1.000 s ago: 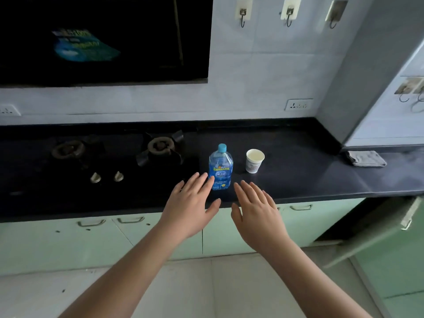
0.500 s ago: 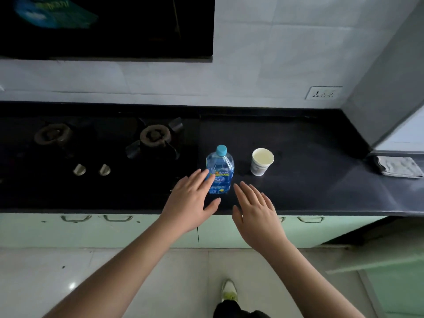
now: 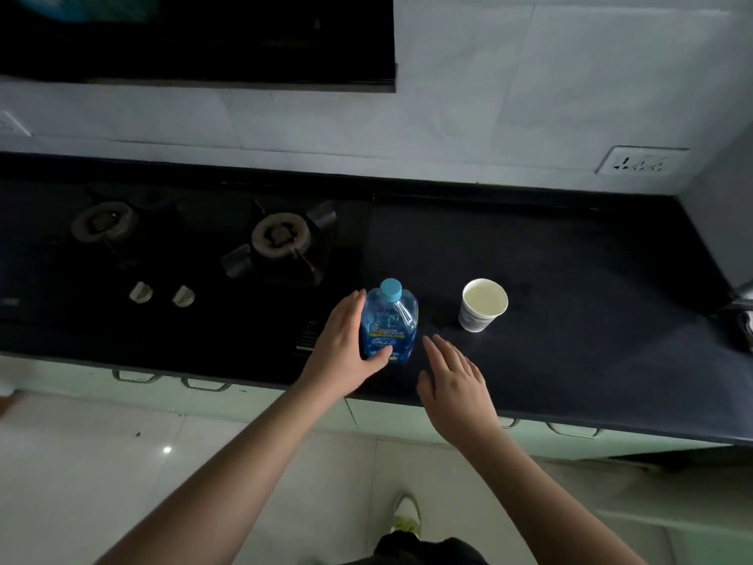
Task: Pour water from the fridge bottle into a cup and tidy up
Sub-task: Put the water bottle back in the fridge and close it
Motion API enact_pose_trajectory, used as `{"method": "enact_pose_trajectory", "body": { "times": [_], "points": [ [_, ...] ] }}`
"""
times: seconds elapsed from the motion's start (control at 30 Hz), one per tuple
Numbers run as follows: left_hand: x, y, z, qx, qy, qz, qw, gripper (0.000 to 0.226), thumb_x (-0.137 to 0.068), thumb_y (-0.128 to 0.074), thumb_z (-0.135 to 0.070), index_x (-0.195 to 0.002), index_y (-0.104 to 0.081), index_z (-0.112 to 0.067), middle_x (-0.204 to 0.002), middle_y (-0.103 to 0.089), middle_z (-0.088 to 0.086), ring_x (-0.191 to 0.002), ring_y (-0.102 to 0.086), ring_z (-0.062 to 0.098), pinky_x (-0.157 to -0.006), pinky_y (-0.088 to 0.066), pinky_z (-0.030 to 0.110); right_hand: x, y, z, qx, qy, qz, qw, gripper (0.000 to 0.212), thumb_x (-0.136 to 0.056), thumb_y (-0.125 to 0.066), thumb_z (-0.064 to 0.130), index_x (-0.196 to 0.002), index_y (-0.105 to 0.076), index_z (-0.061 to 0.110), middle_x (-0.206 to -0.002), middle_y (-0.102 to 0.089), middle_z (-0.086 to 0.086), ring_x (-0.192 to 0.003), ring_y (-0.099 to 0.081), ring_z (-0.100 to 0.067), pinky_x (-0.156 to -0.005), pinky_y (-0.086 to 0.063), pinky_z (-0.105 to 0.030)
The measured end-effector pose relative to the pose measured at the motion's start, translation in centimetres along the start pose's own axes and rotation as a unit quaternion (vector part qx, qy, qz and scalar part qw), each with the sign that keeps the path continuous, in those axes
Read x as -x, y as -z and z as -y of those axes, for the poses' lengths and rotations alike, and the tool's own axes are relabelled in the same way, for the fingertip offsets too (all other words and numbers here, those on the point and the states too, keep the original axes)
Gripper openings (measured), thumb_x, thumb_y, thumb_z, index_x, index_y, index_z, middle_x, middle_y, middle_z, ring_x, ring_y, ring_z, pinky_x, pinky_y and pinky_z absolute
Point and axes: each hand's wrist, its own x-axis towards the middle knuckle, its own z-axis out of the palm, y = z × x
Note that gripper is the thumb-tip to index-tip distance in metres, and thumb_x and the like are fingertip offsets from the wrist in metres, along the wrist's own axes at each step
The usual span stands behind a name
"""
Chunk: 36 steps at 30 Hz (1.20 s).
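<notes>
Dark countertop [image 3: 570, 360]: capped blue water bottle [image 3: 389, 324] upright near front edge, paper cup [image 3: 484, 304] just right; left hand [image 3: 346, 348] starting to wrap bottle, thumb on label, right hand [image 3: 452, 377] spread, empty; tip-over risk if grabbed half-closed.

Bottle [image 3: 389, 324] by the left fingertips [image 3: 353, 300] is clear blue plastic, shiny, with a glossy printed label and a smooth, matt light-blue cap [image 3: 391, 289]. The cup [image 3: 481, 304], off past the right fingertips [image 3: 432, 344], looks like white paper, matt, with a plain pale inside. The counter [image 3: 550, 320] under both hands is dark stone-looking stuff with a faint speckle and a low sheen. The hob [image 3: 203, 258], out beyond the left fingers, is black and glossy, glass I think, with dull grey metal burners and silvery knobs. The wall is smooth pale tile, the floor glossy tile, and the drawer handles are metal.
</notes>
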Motion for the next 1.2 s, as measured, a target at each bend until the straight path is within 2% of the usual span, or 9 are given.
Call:
{"method": "enact_pose_trajectory", "body": {
  "times": [0.13,0.27,0.4,0.53,0.63,0.7,0.83,1.0,1.2],
  "points": [
    [-2.5,-0.6,0.5,0.073,0.044,0.060,0.995,0.112,-0.075,-0.084,-0.036,-0.158,-0.011,-0.018,-0.164,-0.012,0.005,-0.152,-0.009,0.019,-0.123,-0.017,0.044,-1.4,-0.5,-1.0,-0.107,-0.050,0.085,0.989,0.056,-0.101,-0.039,0.032,-0.154,-0.023,0.024,-0.159,-0.025,0.004,-0.143,-0.028,-0.018,-0.113,-0.025,-0.031],
    [-4.0,-0.5,1.2,0.109,0.076,0.093,0.987,0.110,-0.070,-0.089,-0.028,-0.155,-0.019,-0.032,-0.156,-0.030,-0.005,-0.140,-0.033,0.009,-0.118,-0.029,0.033,-2.7,-1.2,-1.4,-0.332,-0.187,0.151,0.912,0.052,-0.101,-0.042,0.027,-0.151,-0.029,0.029,-0.156,-0.033,0.002,-0.139,-0.036,-0.017,-0.111,-0.030,-0.029],
    [-4.8,-0.2,1.4,0.104,0.082,0.100,0.986,0.094,-0.072,-0.088,-0.021,-0.147,-0.031,-0.030,-0.135,-0.046,-0.015,-0.122,-0.047,0.004,-0.107,-0.041,0.026,-3.2,-2.3,-2.1,-0.400,-0.243,0.153,0.870,0.047,-0.101,-0.039,0.028,-0.147,-0.036,0.034,-0.151,-0.039,0.004,-0.137,-0.039,-0.018,-0.113,-0.031,-0.033],
    [-5.3,-0.1,1.0,0.131,0.092,0.100,0.982,0.090,-0.070,-0.090,-0.020,-0.142,-0.037,-0.031,-0.128,-0.051,-0.015,-0.114,-0.052,0.003,-0.083,-0.037,0.003,-3.6,-3.2,-2.9,-0.564,-0.323,0.145,0.746,0.044,-0.100,-0.037,0.026,-0.143,-0.042,0.027,-0.147,-0.047,-0.004,-0.132,-0.046,-0.021,-0.114,-0.034,-0.039],
    [-5.5,-0.3,1.2,0.143,0.108,0.090,0.980,0.086,-0.065,-0.093,-0.024,-0.134,-0.043,-0.038,-0.126,-0.055,-0.016,-0.114,-0.055,0.004,-0.089,-0.044,0.013,-3.9,-3.1,-3.7,-0.655,-0.361,0.131,0.651,0.046,-0.101,-0.036,0.022,-0.146,-0.040,0.012,-0.143,-0.050,-0.010,-0.128,-0.051,-0.025,-0.109,-0.038,-0.037],
    [-5.8,-0.3,1.1,0.150,0.123,0.084,0.977,0.085,-0.060,-0.094,-0.026,-0.130,-0.047,-0.039,-0.125,-0.058,-0.016,-0.114,-0.057,0.006,-0.096,-0.050,0.027,-3.9,-3.0,-4.1,-0.676,-0.365,0.132,0.626,0.046,-0.100,-0.036,0.021,-0.145,-0.042,0.012,-0.144,-0.049,-0.013,-0.128,-0.051,-0.027,-0.106,-0.040,-0.038],
    [-6.1,-0.3,0.2,0.135,0.116,0.077,0.981,0.086,-0.057,-0.095,-0.030,-0.131,-0.051,-0.034,-0.125,-0.060,-0.015,-0.116,-0.057,0.008,-0.100,-0.051,0.038,-4.0,-2.5,-4.1,-0.687,-0.373,0.135,0.609,0.046,-0.099,-0.041,0.025,-0.144,-0.044,0.016,-0.144,-0.049,-0.012,-0.127,-0.052,-0.027,-0.103,-0.042,-0.037],
    [-5.5,0.5,-1.5,0.150,0.104,0.067,0.981,0.087,-0.057,-0.096,-0.029,-0.132,-0.051,-0.035,-0.124,-0.061,-0.016,-0.116,-0.057,0.004,-0.101,-0.050,0.036,-4.7,-2.1,-4.0,-0.706,-0.370,0.138,0.588,0.045,-0.101,-0.043,0.030,-0.143,-0.041,0.014,-0.140,-0.052,-0.013,-0.125,-0.053,-0.028,-0.106,-0.041,-0.040],
    [-4.0,2.5,-3.6,0.134,0.077,0.077,0.985,0.093,-0.057,-0.095,-0.037,-0.136,-0.047,-0.034,-0.128,-0.058,-0.017,-0.122,-0.054,0.005,-0.105,-0.047,0.036,-4.6,-0.7,-3.4,-0.659,-0.324,0.163,0.659,0.031,-0.101,-0.044,0.023,-0.127,-0.059,0.019,-0.123,-0.066,-0.009,-0.109,-0.065,-0.021,-0.094,-0.051,-0.033]
  ]
}}
